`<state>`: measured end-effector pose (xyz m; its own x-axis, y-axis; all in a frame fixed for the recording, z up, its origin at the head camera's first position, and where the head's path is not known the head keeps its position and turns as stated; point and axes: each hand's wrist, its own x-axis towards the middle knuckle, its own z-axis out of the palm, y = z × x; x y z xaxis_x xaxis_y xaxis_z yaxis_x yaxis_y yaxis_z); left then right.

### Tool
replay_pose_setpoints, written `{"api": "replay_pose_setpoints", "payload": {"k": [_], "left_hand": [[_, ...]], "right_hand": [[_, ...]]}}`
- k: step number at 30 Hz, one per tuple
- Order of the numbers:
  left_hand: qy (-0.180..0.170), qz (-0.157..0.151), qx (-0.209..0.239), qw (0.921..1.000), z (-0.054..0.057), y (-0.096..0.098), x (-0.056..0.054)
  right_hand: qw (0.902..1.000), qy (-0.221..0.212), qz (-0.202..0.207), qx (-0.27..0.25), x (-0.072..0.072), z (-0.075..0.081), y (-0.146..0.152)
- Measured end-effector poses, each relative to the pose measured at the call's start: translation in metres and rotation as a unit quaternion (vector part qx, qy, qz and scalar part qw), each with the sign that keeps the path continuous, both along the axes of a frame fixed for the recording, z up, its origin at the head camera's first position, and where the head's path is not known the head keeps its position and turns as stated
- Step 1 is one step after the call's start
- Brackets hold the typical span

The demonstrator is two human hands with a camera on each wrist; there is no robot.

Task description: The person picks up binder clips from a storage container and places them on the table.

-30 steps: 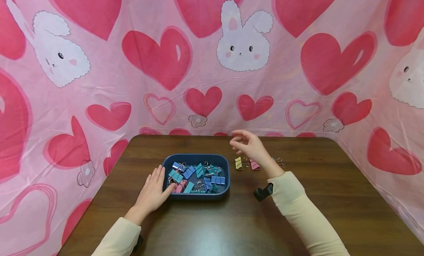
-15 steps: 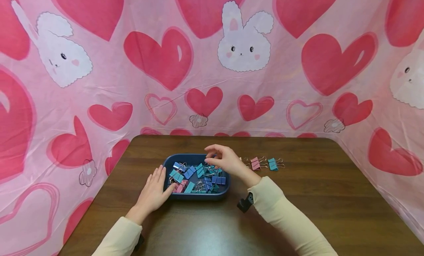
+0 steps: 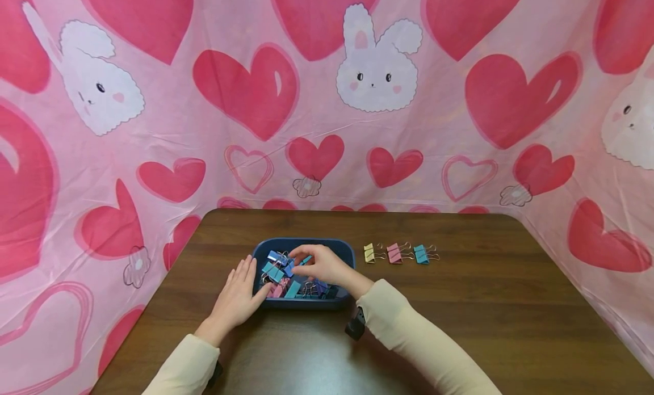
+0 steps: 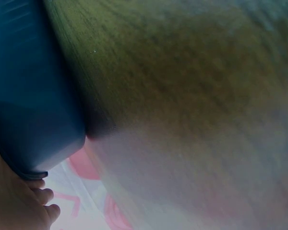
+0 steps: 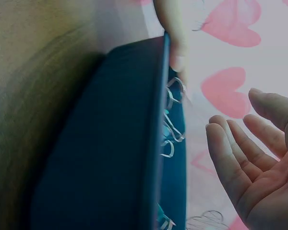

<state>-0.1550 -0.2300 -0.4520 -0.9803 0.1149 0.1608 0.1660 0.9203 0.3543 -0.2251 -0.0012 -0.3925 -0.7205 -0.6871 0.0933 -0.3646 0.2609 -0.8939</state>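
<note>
A dark blue tray (image 3: 306,305) holds a jumble of binder clips, among them a teal binder clip (image 3: 293,289) and a pink one. My left hand (image 3: 232,301) rests along the tray's left end, fingers straight outside and thumb over the rim. In the left wrist view that hand (image 4: 12,201) shows beside the tray's wall (image 4: 33,91). Above the clips hovers my right hand (image 3: 329,267), thumb and fingers apart near a blue binder clip (image 3: 289,269). The right wrist view shows this hand (image 5: 259,167) with nothing between its fingers. It covers the tray's right-hand clips in the head view.
Right of the tray, a yellow binder clip (image 3: 369,253), a pink binder clip (image 3: 394,253) and a blue binder clip (image 3: 421,254) lie in a row on the brown wooden table (image 3: 460,304). A pink cloth (image 3: 434,122) with hearts and rabbits hangs behind.
My right hand has swung left from above the row of clips to over the tray, uncovering the row. The left hand stays at the tray's left end.
</note>
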Motion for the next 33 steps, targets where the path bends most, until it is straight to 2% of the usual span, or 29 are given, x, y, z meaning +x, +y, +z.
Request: {"api": "replay_pose_setpoints", "payload": {"k": [7, 14, 22, 33], "left_hand": [[0.0, -0.001, -0.005, 1.0, -0.001, 0.0, -0.001], [-0.003, -0.001, -0.008, 1.0, -0.001, 0.0, -0.002], [0.01, -0.004, -0.008, 0.9999, 0.0, 0.001, -0.001], [0.008, -0.001, -0.005, 1.0, 0.0, 0.001, -0.002]], "right_hand": [[0.9984, -0.048, 0.009, 0.029, 0.001, -0.013, -0.016], [0.9959, -0.071, 0.017, 0.054, 0.001, -0.02, -0.029], [0.9934, -0.082, 0.019, 0.078, 0.001, -0.023, -0.036], [0.9934, -0.066, 0.0, 0.094, -0.001, -0.027, -0.038]]}}
